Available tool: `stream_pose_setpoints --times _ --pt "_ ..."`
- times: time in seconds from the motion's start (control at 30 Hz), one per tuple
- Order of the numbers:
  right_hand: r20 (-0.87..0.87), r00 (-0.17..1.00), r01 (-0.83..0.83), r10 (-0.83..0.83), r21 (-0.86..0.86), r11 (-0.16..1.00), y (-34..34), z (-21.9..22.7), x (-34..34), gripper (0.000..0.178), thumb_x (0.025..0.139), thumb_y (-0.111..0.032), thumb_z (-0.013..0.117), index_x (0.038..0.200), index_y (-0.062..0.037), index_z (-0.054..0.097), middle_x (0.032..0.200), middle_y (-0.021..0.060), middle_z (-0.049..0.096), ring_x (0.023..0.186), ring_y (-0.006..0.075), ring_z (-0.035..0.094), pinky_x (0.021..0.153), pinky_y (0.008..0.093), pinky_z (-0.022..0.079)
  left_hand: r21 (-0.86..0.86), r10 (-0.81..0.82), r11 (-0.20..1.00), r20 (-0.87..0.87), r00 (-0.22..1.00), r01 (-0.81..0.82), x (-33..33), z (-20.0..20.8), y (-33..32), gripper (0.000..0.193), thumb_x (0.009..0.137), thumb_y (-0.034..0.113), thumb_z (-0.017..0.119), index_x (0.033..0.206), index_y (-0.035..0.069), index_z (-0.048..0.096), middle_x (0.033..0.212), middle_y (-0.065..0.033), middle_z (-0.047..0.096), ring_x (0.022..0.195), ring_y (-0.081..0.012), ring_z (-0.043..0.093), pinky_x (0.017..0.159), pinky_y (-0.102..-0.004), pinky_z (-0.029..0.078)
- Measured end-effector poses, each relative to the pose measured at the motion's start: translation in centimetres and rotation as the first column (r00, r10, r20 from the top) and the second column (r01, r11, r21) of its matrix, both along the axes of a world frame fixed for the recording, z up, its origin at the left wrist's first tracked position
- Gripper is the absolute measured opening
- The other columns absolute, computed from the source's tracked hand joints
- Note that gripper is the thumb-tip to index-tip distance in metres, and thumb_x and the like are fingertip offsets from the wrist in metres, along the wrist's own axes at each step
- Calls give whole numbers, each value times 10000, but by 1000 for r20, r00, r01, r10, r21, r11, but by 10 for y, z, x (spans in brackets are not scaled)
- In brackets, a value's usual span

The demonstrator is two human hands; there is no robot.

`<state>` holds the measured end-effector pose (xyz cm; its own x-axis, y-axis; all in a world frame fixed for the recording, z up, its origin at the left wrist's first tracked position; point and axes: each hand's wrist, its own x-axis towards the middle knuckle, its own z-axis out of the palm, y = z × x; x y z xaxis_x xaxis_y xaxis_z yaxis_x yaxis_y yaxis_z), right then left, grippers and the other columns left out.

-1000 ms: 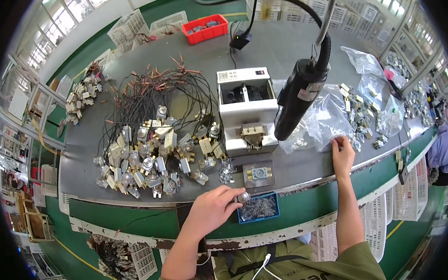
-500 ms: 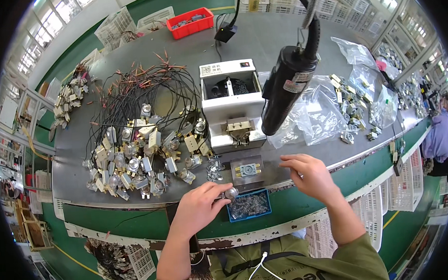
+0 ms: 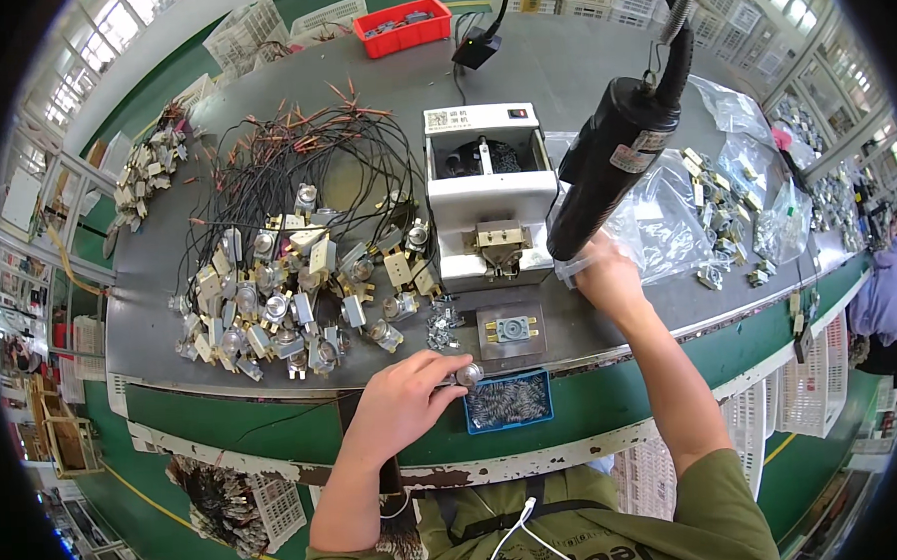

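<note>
My left hand [image 3: 399,407] is closed, thumb and fingertips pinching a small part with a round, shiny dome [image 3: 468,375] at the near table edge. Just below that part is a blue tray [image 3: 509,402] of small metal springs or screws. Beyond it, a grey metal fixture block [image 3: 512,329] holds a light grey rectangular piece with brass-coloured tabs. My right hand [image 3: 609,278] reaches in beside the lower end of a hanging black electric screwdriver [image 3: 604,173], over clear plastic bags [image 3: 656,226]. Its fingers are mostly hidden, so whether it grips anything does not show.
A white screw feeder machine [image 3: 492,203] stands behind the fixture. Left of it lies a heap of wired parts [image 3: 279,297] with black leads. Small metal clips [image 3: 443,323] lie beside the fixture. A red bin [image 3: 403,28] sits at the back; loose parts [image 3: 716,208] lie right.
My right hand has moved forward from beside the fixture to the screwdriver's lower end and the plastic bags. My left hand still holds the domed part. The whole view has shifted slightly.
</note>
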<state>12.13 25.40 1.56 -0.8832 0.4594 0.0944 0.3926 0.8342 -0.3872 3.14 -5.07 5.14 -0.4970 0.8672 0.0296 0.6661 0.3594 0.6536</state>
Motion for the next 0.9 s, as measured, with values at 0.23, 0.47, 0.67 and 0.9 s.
stream_pose_setpoints --times 0.23,0.47,0.67,0.9 --pt "-208 943 -264 260 5 964 -57 36 55 312 698 32 617 976 -92 686 1027 97 670 923 312 638 808 404 527 16 16 1000 -41 999 -16 -3 -1 -9 328 823 199 777 1140 144 713 990 -39 690 731 -215 669 656 -321 547" --pt "-163 737 -671 656 -62 739 -113 8 51 275 736 -104 712 1009 -133 693 959 31 614 860 235 602 768 374 495 36 24 999 1 1000 -24 -2 2 -2 338 825 200 779 1152 150 711 990 -39 689 754 -215 668 660 -320 546" --pt "-95 731 -678 676 12 735 -124 -3 41 179 776 -146 678 954 -120 673 852 35 551 820 222 587 738 362 480 29 26 999 -17 1000 -26 -2 0 -9 352 828 209 777 1169 157 705 998 -37 683 771 -225 665 669 -326 546" --pt "-57 764 -642 643 44 766 -121 1 41 197 748 -127 683 944 -119 677 851 38 570 806 221 605 708 350 487 58 22 998 -19 1000 -21 -4 -2 -9 363 824 221 779 1174 164 702 996 -40 676 767 -235 657 670 -333 542"
